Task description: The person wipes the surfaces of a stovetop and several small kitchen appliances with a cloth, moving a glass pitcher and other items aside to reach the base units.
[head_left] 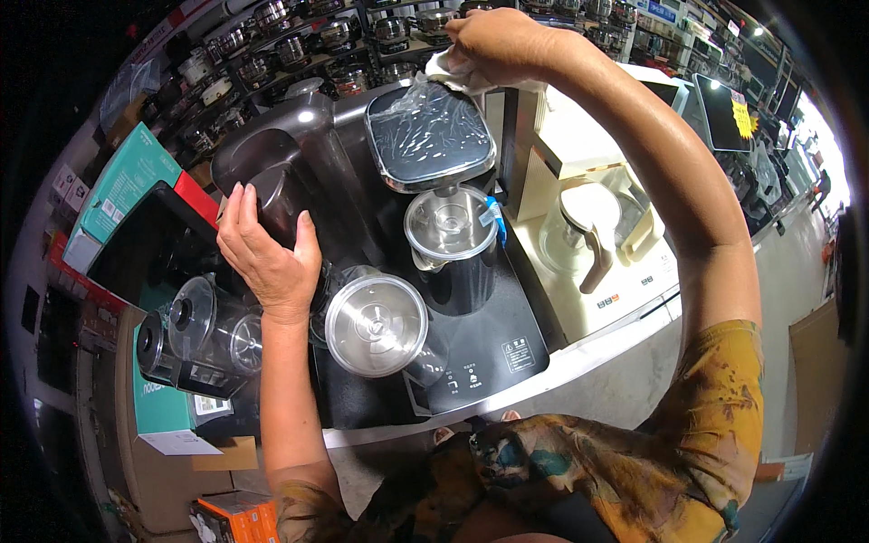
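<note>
My left hand (276, 258) lies with its fingers stretched out against the rounded side of a glossy dark appliance (317, 154). Up at the far side, my right hand (498, 45) is closed on a white cloth (457, 74). That cloth touches the back edge of a flat black appliance head (430, 136), which has clear plastic film over it. Beneath this head, a clear-lidded jug (450, 224) stands on the black base (493, 353). Nearer to me, a second jug with a round clear lid (376, 324) sits just right of my left forearm.
To the right stands a cream appliance (625, 281) with a glass kettle (579, 231). Several glass jugs (204, 321) and teal boxes (136, 185) are on the left. An orange box (244, 520) lies low at the left. Shelves of pots (335, 36) run along the back.
</note>
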Motion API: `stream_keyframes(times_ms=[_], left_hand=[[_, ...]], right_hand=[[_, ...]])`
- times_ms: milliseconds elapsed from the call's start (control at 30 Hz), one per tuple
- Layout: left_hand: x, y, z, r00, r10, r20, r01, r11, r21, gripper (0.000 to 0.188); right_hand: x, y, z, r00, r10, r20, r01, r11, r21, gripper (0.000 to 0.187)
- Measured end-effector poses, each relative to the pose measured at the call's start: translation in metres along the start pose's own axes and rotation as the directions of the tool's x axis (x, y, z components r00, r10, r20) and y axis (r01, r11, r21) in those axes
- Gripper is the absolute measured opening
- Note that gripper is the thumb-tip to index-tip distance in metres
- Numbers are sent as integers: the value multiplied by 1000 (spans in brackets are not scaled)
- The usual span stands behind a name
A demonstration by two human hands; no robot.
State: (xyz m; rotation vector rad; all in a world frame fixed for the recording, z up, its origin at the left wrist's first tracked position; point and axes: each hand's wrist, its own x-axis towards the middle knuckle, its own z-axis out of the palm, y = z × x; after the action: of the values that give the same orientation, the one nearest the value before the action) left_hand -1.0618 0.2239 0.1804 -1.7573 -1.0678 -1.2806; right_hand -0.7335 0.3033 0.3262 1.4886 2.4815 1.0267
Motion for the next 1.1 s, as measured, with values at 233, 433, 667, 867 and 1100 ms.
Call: stream_keyframes(times_ms=[233, 433, 667, 867, 1100], left_hand=[[5, 4, -22, 992, 123, 26, -105, 922, -372, 51], [30, 31, 2, 371, -5, 929, 835, -435, -336, 61], [38, 47, 20, 345, 106, 933, 729, -656, -196, 68], [35, 42, 30, 365, 165, 916, 822, -518, -235, 67], [38, 46, 27, 320, 138, 937, 796, -576, -187, 70]], right_hand=[[-47, -12, -46, 905, 244, -349, -242, 969, 49, 18], [-47, -67, -49, 828, 18, -561, 138, 962, 236, 41], [-73, -95, -31, 648, -320, -691, 521, 848, 97, 16], [-107, -35, -19, 902, -52, -429, 68, 997, 22, 40], [-74, -77, -41, 656, -342, -673, 505, 861, 54, 23]])
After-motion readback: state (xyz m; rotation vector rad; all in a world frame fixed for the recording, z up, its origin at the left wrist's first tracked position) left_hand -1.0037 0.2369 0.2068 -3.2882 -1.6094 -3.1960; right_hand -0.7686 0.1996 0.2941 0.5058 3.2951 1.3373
